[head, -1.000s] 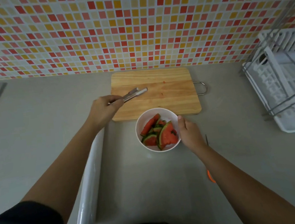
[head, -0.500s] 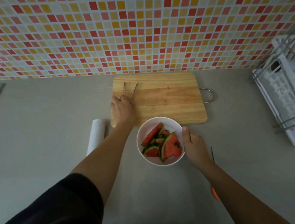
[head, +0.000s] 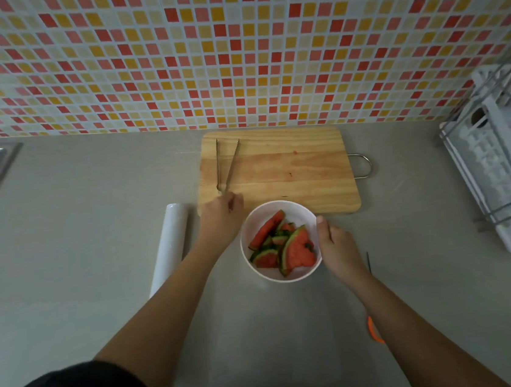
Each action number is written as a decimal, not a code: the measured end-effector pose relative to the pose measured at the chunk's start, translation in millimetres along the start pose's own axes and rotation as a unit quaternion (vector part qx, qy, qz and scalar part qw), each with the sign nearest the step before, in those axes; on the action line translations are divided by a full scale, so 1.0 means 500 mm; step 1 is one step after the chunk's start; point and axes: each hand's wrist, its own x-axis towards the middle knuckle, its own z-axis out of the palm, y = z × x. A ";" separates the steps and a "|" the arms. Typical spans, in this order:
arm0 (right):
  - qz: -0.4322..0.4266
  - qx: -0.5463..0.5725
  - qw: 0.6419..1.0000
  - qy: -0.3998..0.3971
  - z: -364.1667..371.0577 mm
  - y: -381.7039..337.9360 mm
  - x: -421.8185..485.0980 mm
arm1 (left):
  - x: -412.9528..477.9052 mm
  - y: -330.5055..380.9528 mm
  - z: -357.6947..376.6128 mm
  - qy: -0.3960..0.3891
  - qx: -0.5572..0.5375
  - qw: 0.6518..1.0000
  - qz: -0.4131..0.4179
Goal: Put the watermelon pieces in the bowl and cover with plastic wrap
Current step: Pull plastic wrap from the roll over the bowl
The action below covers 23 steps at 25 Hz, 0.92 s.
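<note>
Red watermelon pieces (head: 295, 249) lie in the white bowl (head: 281, 207), which stands on the counter (head: 90, 212) just in front of the board (head: 292, 163). No piece shows on the board, so I judge the first part done. Tongs (head: 230, 168) lie spread on the board; the left hand (head: 220, 219) is beside their hinge end, fingers loosely bent, holding nothing as far as I see. The right hand (head: 338, 247) grips the bowl's rim. The wrap roll (head: 171, 244) lies apart and no film covers the bowl, so covering is left.
</note>
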 end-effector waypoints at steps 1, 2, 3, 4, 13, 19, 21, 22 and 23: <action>-0.001 -0.003 1.000 0.003 -0.002 -0.003 -0.003 | -0.034 0.001 -0.003 -0.043 -0.012 0.999 -0.018; -0.006 -0.004 1.000 0.008 -0.003 -0.005 -0.008 | -0.065 0.002 -0.007 -0.073 -0.036 0.996 -0.036; -0.016 -0.005 1.000 0.012 -0.002 -0.006 -0.017 | -0.092 0.002 -0.013 -0.087 -0.074 0.992 -0.053; -0.028 -0.012 0.999 0.017 0.000 -0.006 -0.030 | -0.114 0.003 -0.018 -0.089 -0.114 0.987 -0.072; -0.036 -0.017 0.999 0.025 0.017 0.031 -0.138 | -0.227 -0.038 -0.027 -0.095 -0.191 0.971 -0.111; -0.030 -0.026 0.999 0.027 0.013 0.028 -0.137 | -0.183 -0.157 -0.148 0.162 -0.130 0.972 -0.114; -0.025 -0.026 0.999 0.025 0.013 0.025 -0.137 | -0.173 -0.234 -0.199 0.145 -0.126 0.961 -0.200; -0.023 -0.026 0.999 0.023 0.012 0.023 -0.137 | -0.182 -0.253 -0.205 0.084 -0.172 0.953 -0.235; -0.022 -0.026 0.999 0.020 0.011 0.022 -0.138 | -0.193 -0.262 -0.198 0.016 -0.211 0.945 -0.251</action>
